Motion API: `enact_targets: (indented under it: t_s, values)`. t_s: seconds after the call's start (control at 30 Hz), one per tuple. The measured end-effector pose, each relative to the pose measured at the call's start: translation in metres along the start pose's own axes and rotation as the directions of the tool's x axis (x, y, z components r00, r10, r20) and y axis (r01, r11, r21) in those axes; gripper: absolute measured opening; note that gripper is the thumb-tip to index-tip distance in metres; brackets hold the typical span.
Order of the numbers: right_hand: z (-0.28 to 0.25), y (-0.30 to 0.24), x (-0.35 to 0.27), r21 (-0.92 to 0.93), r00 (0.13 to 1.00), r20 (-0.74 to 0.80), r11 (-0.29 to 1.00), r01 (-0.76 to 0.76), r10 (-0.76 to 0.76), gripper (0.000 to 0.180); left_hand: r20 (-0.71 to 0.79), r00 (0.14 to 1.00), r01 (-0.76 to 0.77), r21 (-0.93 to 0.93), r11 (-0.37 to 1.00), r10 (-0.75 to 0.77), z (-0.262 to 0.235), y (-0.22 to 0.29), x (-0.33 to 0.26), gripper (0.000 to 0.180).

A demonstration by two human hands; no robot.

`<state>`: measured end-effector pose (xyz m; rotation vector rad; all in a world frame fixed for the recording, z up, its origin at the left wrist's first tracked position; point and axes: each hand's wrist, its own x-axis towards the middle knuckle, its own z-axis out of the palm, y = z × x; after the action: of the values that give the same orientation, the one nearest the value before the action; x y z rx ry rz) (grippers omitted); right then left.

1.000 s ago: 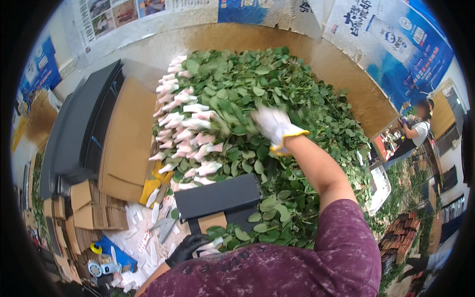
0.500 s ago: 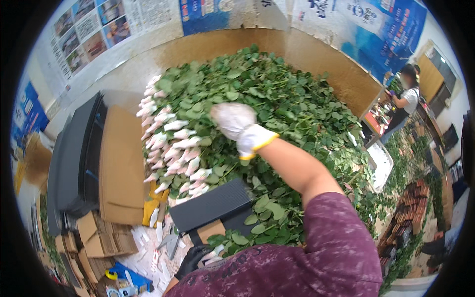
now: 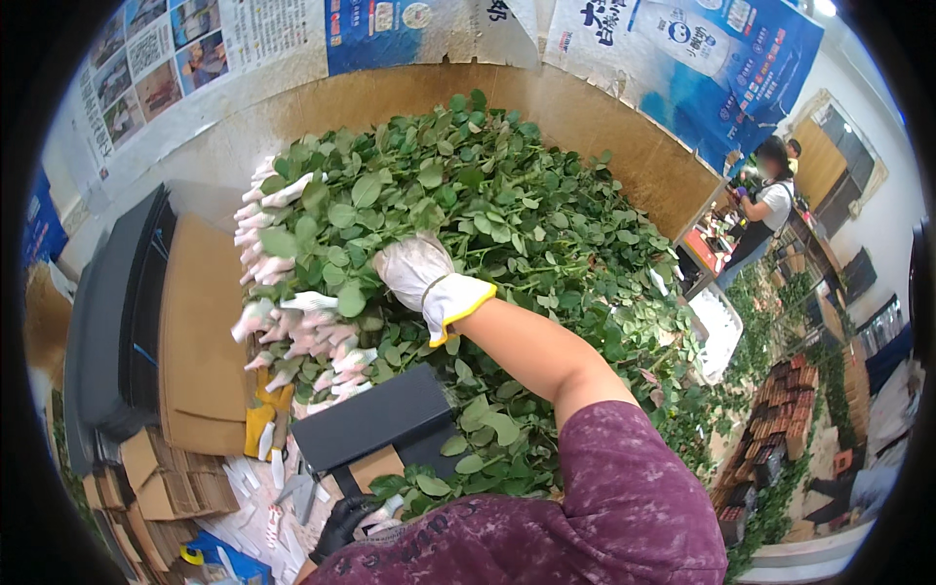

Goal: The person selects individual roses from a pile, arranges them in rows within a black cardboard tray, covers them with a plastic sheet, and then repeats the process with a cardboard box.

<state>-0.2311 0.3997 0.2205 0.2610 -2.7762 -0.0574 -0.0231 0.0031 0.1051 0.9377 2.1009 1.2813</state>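
A large heap of leafy rose stems (image 3: 565, 224) fills the bench, and their buds in white net sleeves (image 3: 327, 336) point to the left. My right hand (image 3: 414, 276), in a white glove with a yellow-edged cuff, is closed among the stems just right of the buds; leaves hide its fingertips. My left hand (image 3: 341, 526), in a black glove, is low down by my shirt, partly hidden. It is closed around a sleeved rose (image 3: 382, 515) whose leaves stick out to the right. Just beyond it lies a dark grey box-like block (image 3: 370, 417).
Dark grey boards (image 3: 112, 312) and brown cardboard sheets (image 3: 203, 331) stand at the left. Pliers-like cutters (image 3: 300, 495) and loose white sleeves (image 3: 239, 478) lie near the front left. A cardboard wall (image 3: 614, 146) backs the heap. A co-worker (image 3: 770, 200) stands at the far right.
My right hand has moved down and a little left toward the buds. Leaves and buds around it have shifted, with leaves now covering some buds. The whole view has turned slightly.
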Motion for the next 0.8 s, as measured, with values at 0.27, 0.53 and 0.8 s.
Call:
enact_targets:
  t_s: [0.27,0.53,0.8]
  values:
    - [0.044,0.013,-0.072,0.015,0.95,0.313,1.0,0.018,-0.022,0.018,-0.016,0.994,-0.109,0.02,0.994,0.11,0.003,0.005,0.006,0.065]
    - [-0.09,-0.047,-0.041,-0.175,0.808,0.568,0.982,-0.068,0.157,0.019,0.002,0.986,-0.165,-0.01,0.986,0.165,-0.002,0.007,-0.003,0.068]
    - [-0.028,-0.116,-0.016,0.064,0.828,0.072,0.831,0.552,-0.556,0.024,0.012,0.968,-0.252,0.068,0.965,0.252,0.002,0.003,0.011,0.07]
